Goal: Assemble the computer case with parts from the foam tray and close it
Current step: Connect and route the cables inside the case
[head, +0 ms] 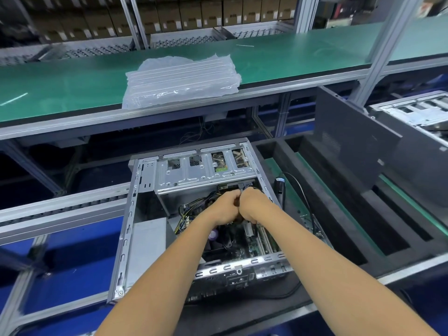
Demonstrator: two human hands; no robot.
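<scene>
The computer case [194, 214] lies open on its side in front of the person, its metal frame facing up, and beside it on the right is the black foam tray [339, 202] with long slots. Both hands are inside the case, close together and touching each other just below the drive cage [201, 170]. The left hand [224, 206] has its fingers curled, and the right hand [254, 202] too (what they hold I cannot tell, because the fingers hide it). A bundle of cables [194, 209] lies just to the left of the hands. The dark side panel [351, 137] leans upright at the tray's far right. 1 clear air-cushion bag [181, 81] rests on the green shelf [72, 81] above.
</scene>
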